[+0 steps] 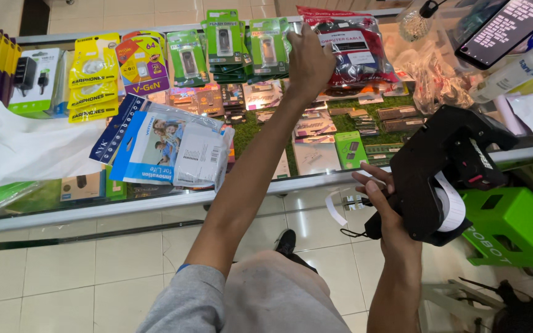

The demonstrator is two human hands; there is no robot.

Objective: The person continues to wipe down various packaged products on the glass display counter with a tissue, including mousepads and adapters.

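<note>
Counter left: white sheet (20, 145); yellow earphone packs (94, 77) toward far edge.
Left hand (308, 61): fingers closed on green blister packs (242, 46), far edge of glass counter (155, 200).
Right hand (380, 203): wrapped around black label gun (445, 169), off the near edge, right.

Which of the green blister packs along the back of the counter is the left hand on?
The rightmost green pack: the left hand rests against its right edge, while the other green packs lie further left, untouched.
</note>
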